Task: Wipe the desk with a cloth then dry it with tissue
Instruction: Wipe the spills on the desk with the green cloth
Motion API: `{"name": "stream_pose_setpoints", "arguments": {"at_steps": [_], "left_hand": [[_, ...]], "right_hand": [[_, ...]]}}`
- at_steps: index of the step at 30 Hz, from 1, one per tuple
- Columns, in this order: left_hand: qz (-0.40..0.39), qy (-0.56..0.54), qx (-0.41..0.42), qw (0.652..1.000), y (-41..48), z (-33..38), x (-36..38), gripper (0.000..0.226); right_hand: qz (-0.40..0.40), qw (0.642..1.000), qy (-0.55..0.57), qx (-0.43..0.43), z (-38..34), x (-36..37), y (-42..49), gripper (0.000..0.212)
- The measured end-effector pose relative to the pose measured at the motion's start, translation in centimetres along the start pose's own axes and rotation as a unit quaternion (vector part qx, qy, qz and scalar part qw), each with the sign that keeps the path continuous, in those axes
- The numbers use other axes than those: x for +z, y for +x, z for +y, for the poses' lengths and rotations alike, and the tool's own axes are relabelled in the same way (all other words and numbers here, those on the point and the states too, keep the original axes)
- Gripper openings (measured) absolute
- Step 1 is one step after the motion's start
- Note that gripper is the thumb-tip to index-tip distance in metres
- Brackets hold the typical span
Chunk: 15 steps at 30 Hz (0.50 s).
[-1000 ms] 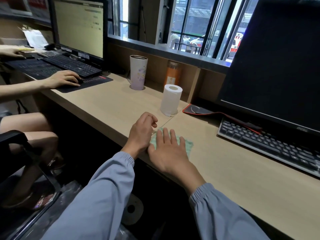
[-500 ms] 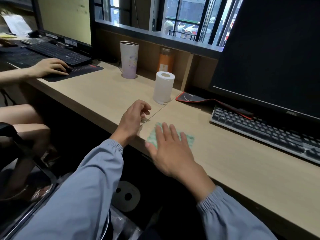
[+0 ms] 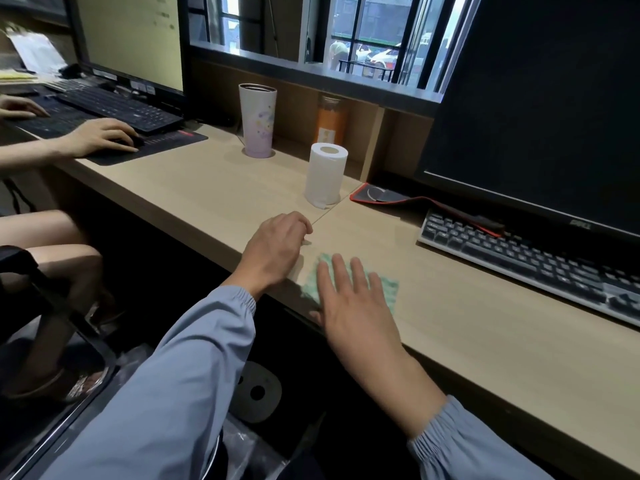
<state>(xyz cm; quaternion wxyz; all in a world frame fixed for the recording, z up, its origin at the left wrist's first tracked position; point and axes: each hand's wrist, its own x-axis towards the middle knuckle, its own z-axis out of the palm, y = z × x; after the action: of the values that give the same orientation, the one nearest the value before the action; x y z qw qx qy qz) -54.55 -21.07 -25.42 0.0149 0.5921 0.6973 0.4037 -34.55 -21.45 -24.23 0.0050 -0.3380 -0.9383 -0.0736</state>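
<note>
Fingers (image 3: 341, 273) straight and spread, the right hand (image 3: 349, 303) presses a green cloth (image 3: 389, 287) flat against the pale worktop (image 3: 485, 327), close to its front edge. The palm covers most of the cloth, so only the far and right margins show. Just beside it, the left hand (image 3: 277, 247) rests on the worktop with its fingers loosely curled and nothing visible in its grasp.

The risks lie around the wiping path. A stroke pulled toward the body could drag the cloth over the front edge and drop it to the floor. A wide sweep to the right would bring a presumably damp cloth against the keyboard (image 3: 519, 258) and the red-trimmed mouse pad (image 3: 381, 195). Farther back, the tissue roll (image 3: 325, 174) stands upright near the seam between two boards. A careless push away from the body could topple it or wet the paper needed for drying. Beyond it, an open-topped tumbler (image 3: 258, 121) could tip if knocked. At far left, a neighbour's hand (image 3: 100, 136) works a mouse, well apart from the cloth.
</note>
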Motion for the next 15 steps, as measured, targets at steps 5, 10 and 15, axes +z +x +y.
{"name": "stream_pose_setpoints", "arguments": {"at_steps": [5,10,15], "left_hand": [[-0.041,0.113,0.038,0.992,0.5,0.2,0.2,0.047],[-0.087,0.126,-0.020,0.988,0.5,-0.1,1.0,0.060],[-0.027,0.022,-0.055,0.998,-0.4,1.7,0.4,0.040]], "right_hand": [[0.000,1.000,-0.020,0.015,1.3,-0.2,-2.4,0.073],[0.042,0.999,-0.012,0.017,-0.4,0.7,0.7,0.074],[0.049,0.999,0.005,-0.009,2.2,1.2,-2.3,0.070]]}}
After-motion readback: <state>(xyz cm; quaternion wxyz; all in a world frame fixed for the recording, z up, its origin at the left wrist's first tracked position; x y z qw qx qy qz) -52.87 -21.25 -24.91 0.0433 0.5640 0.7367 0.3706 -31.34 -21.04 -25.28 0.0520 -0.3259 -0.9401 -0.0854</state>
